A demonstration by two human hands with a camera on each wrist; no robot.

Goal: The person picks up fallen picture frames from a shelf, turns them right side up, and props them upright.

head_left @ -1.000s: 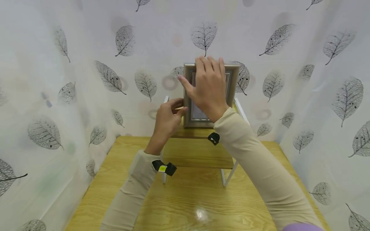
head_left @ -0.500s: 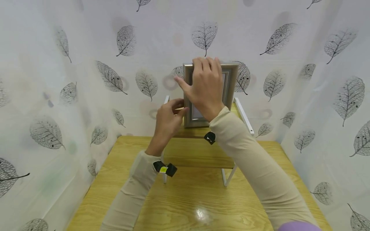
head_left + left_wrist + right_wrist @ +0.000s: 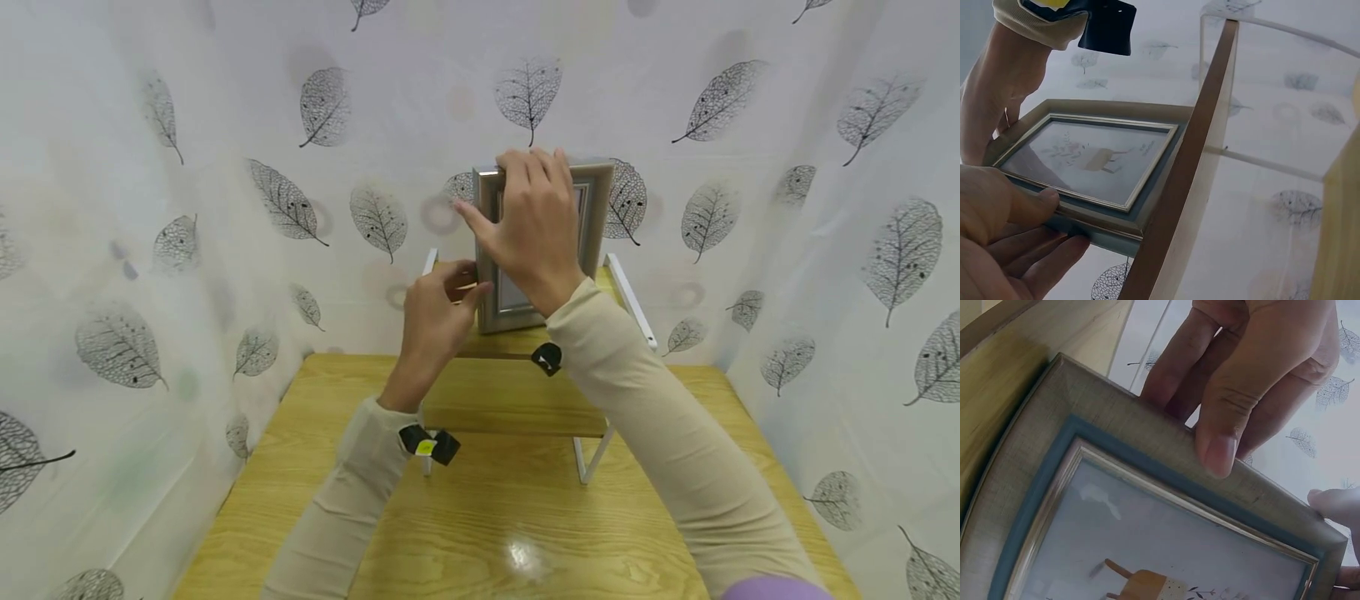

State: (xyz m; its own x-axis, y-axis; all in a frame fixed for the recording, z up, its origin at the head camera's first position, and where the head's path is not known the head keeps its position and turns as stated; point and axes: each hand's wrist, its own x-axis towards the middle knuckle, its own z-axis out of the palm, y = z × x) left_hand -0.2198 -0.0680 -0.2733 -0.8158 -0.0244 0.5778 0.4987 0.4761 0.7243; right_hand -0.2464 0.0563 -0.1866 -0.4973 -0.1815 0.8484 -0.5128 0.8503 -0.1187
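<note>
A silvery picture frame stands upright on the wooden top of a small shelf. Its picture of a brown animal-like figure shows in the left wrist view. My left hand pinches the frame's left side near the bottom, thumb on the front and fingers behind. My right hand lies across the front, its fingers bent over the top edge and its thumb stretched out to the left. In the head view this hand hides much of the picture.
The shelf has white metal side rails and a lower wooden panel. It stands on a wood-grain table. Leaf-print sheeting encloses the back and both sides.
The frame has turned slightly, its right side now farther back and shifted left. My right hand has moved a little left with it; my left hand stays at the left side.
</note>
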